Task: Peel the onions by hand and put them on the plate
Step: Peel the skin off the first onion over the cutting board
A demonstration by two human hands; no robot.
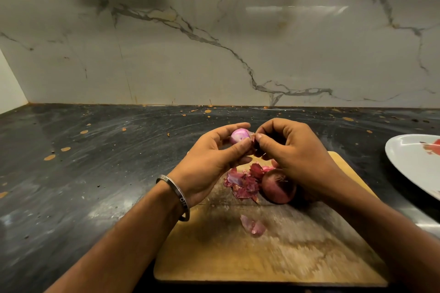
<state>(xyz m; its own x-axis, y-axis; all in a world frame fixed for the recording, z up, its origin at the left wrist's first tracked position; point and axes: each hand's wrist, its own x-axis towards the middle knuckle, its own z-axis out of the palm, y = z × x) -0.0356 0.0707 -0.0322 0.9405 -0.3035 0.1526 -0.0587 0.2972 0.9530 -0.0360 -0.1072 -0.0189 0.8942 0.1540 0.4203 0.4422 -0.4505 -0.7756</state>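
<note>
Fingers: our left hand [215,150] cups the half-peeled onion [239,136], our right hand [289,147] pinches its loose skin | Place: above the cutting board [262,252], plate [412,162] to its right | Risk: the slick bulb may slip if we tug hard.
</note>
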